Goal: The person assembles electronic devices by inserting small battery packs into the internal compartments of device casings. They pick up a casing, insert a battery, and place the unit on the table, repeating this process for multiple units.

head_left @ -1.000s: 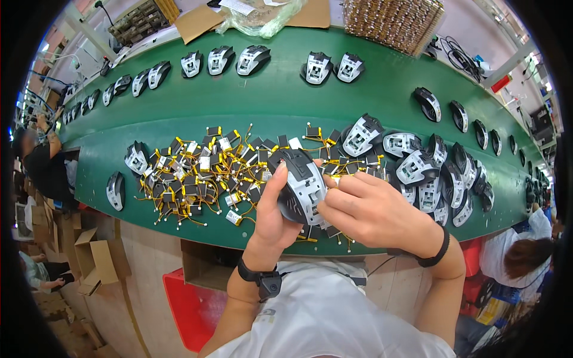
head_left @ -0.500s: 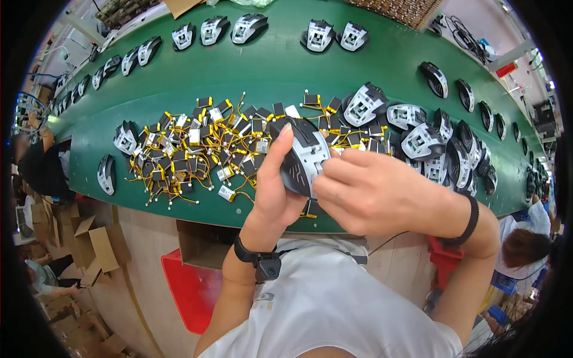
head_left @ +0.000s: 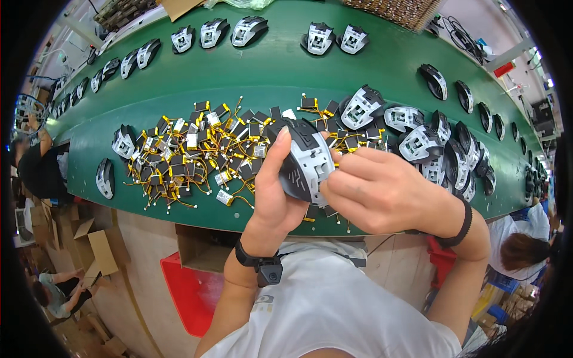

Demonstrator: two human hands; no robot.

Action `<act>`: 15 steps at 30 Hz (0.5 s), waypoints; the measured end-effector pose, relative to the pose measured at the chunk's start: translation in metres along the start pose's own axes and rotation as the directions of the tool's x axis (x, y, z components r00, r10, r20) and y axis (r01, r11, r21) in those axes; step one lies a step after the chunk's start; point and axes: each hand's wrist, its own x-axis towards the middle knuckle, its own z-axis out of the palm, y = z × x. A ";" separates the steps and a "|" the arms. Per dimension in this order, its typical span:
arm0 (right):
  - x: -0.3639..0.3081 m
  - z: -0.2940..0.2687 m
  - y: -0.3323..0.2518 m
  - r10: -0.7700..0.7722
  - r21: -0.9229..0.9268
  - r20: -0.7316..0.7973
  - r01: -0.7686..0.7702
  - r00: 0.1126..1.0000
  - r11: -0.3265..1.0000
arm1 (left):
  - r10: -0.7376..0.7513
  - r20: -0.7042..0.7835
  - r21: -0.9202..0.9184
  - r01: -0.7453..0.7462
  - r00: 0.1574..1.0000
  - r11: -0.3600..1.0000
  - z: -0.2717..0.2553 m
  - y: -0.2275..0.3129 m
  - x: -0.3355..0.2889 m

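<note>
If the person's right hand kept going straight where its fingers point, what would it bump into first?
Most likely the mouse shell in the left hand: the right hand seems close against its edge, though depth makes contact hard to judge.

On the bench [head_left: 286, 65] before you, batteries [head_left: 178, 170] lie left of and behind your held mouse [head_left: 309, 164]; right of them, a mouse heap [head_left: 456, 164]; left, two mice [head_left: 105, 179]; behind, a mouse row [head_left: 211, 33].

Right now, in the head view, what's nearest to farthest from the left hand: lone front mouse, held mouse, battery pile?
1. Held mouse: in the left hand.
2. Battery pile: mostly to its left.
3. Lone front mouse: farther left, past the pile.
</note>
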 end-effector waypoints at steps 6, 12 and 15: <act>-0.005 0.008 0.000 0.146 0.062 -0.084 -0.141 0.986 0.988 | -0.020 0.008 -0.014 0.020 1.000 1.000 -0.006 0.003 0.002; -0.009 0.017 -0.005 0.325 0.188 -0.141 -0.297 0.935 0.936 | 0.041 0.006 -0.027 -0.040 0.999 0.999 0.002 0.004 -0.007; -0.016 0.022 -0.004 0.240 0.128 -0.151 -0.221 0.959 0.967 | 0.001 0.043 0.009 -0.002 0.999 1.000 -0.007 0.002 -0.004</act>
